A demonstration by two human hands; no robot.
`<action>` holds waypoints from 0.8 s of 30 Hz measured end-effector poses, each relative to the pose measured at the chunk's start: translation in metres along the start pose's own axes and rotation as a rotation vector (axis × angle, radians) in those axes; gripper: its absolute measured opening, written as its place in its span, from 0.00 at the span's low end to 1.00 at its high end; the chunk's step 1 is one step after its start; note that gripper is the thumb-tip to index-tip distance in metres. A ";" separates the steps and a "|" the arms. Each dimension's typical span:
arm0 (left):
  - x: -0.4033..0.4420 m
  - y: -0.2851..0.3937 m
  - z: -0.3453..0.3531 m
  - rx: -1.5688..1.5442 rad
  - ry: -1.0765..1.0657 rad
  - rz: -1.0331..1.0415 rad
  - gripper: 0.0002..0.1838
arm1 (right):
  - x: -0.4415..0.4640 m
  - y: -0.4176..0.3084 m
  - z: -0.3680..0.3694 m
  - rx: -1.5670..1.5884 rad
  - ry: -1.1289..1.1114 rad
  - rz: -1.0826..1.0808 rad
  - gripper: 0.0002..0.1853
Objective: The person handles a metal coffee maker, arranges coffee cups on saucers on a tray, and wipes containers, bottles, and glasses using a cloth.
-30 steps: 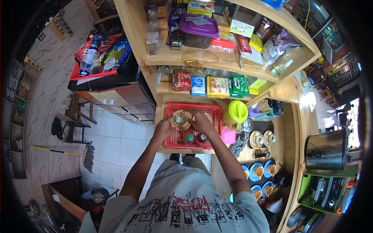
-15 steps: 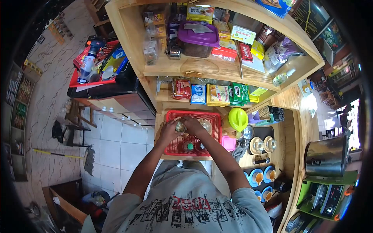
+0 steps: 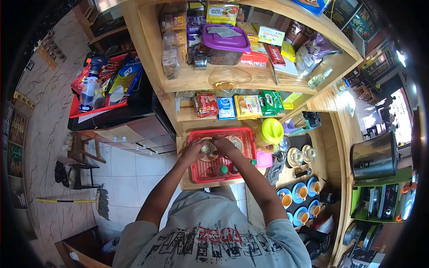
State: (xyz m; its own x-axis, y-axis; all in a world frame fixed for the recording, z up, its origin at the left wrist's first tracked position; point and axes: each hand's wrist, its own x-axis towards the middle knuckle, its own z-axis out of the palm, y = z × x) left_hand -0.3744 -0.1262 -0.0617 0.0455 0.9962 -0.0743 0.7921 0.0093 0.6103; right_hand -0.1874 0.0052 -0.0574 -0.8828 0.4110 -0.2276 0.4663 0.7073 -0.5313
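A small glass cup (image 3: pixel 207 148) sits on a round wooden saucer (image 3: pixel 208 158) over the red plastic basket (image 3: pixel 195 177). My left hand (image 3: pixel 192 151) is curled round its left side, and my right hand (image 3: pixel 225 147) closes in from the right. The exact finger contact, on cup or saucer, is partly hidden. Beside my right hand is a second glass cup (image 3: pixel 236 142) on a saucer. Nearer to me, a bottle with a green cap (image 3: pixel 220 169) leans in the basket, and another bottle (image 3: pixel 232 168) is partly covered by my right forearm.
A yellow-green lidded pitcher (image 3: pixel 272 131) and a pink container (image 3: pixel 264 159) stand right of the basket. Farther right are glass cups on wooden saucers (image 3: pixel 296 157) and several orange cups on blue saucers (image 3: pixel 300 192). Drink sachets (image 3: pixel 248 106) line the shelf above.
The camera view has shifted and turned slightly, bringing more blue saucers into view. My hands stay at the cup, with the right hand a little farther from the left.
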 end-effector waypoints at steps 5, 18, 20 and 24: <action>-0.001 -0.002 -0.008 -0.043 -0.036 0.044 0.45 | -0.004 -0.008 -0.004 0.009 -0.068 0.098 0.34; 0.000 0.000 -0.005 0.027 0.033 0.084 0.43 | 0.000 -0.019 0.007 -0.096 -0.040 0.198 0.31; 0.001 -0.002 -0.004 0.014 0.004 0.086 0.43 | -0.003 -0.022 0.005 -0.109 0.005 0.186 0.30; 0.006 -0.015 0.007 0.015 0.029 0.108 0.43 | -0.005 -0.029 0.002 -0.126 -0.002 0.224 0.28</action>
State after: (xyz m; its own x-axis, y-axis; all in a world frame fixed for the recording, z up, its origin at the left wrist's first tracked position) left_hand -0.3814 -0.1215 -0.0768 0.1137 0.9934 0.0140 0.7928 -0.0992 0.6014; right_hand -0.1963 -0.0186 -0.0419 -0.7564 0.5647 -0.3302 0.6539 0.6647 -0.3613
